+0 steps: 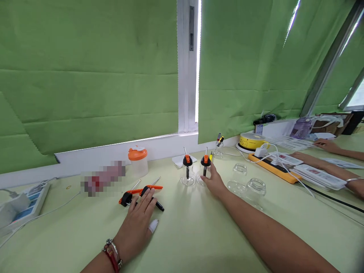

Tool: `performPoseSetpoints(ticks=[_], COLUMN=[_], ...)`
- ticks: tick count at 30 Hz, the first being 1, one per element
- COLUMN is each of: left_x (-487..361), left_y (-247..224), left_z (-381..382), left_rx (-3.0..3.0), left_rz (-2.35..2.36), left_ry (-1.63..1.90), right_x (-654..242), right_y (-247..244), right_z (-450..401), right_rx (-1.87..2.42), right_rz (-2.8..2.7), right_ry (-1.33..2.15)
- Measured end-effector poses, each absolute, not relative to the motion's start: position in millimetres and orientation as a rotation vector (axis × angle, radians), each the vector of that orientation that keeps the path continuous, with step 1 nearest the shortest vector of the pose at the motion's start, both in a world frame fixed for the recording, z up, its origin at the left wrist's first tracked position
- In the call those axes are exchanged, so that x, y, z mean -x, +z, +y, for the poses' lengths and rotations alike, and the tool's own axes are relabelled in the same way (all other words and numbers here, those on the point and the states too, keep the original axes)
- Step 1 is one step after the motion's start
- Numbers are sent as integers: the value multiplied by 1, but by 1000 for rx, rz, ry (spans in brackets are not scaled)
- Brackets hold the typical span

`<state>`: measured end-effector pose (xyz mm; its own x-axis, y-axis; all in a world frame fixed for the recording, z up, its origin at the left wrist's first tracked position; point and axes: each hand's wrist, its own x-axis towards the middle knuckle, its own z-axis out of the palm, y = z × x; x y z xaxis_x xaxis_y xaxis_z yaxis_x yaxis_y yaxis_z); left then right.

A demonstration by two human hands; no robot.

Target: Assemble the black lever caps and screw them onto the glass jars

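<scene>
Two small glass jars with black lids, orange clips and metal rods stand upright side by side, one on the left [188, 170] and one on the right [205, 161]. The fingers and thumb of my right hand [214, 182] are wrapped round the right jar. My left hand [139, 218] lies flat with spread fingers, its fingertips over a black lid with a dark tube [159, 205]. Another black lid [126, 199] and an orange strip [157, 187] are beside those fingertips. Two open glass jars, one behind [239, 174] and one in front [256, 188], stand right of my right hand.
An orange-lidded cup [138, 161] stands at the back. On the right are an orange power strip [274, 169] with cables, a yellow round container [251, 141], white packs [322, 176] and another person's hands. A white power strip [34, 206] lies at the far left.
</scene>
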<state>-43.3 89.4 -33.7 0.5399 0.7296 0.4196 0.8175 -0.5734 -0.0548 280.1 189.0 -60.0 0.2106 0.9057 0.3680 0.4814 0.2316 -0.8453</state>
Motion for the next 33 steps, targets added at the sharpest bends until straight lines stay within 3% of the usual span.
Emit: performPoseSetpoints(ticks=[7,13,18,21,28,33], left_x=[43,36,19,11,24,34], left_y=[-32,-26,-17,-7,-11,-24], left_z=[92,79,57,46,56,66], left_rx=[2688,2817,2943,3057,2951,2973], left_rz=[-1305,-1279,-1090,-891,-1086,-1174], left_ry=[-317,-342,-314,-343,-495,-525], right_x=[-272,-243,-208,-196,-204,-220], right_y=[-52,-26,-21,-22,-18,11], right_z=[181,135,98,89,91,88], right_rx=[1419,1034,765,696,656,830], right_rz=[-1334,-1749,-2440,-2576,-2736,-2776], right_ry=[353,-175,169,326,355,251])
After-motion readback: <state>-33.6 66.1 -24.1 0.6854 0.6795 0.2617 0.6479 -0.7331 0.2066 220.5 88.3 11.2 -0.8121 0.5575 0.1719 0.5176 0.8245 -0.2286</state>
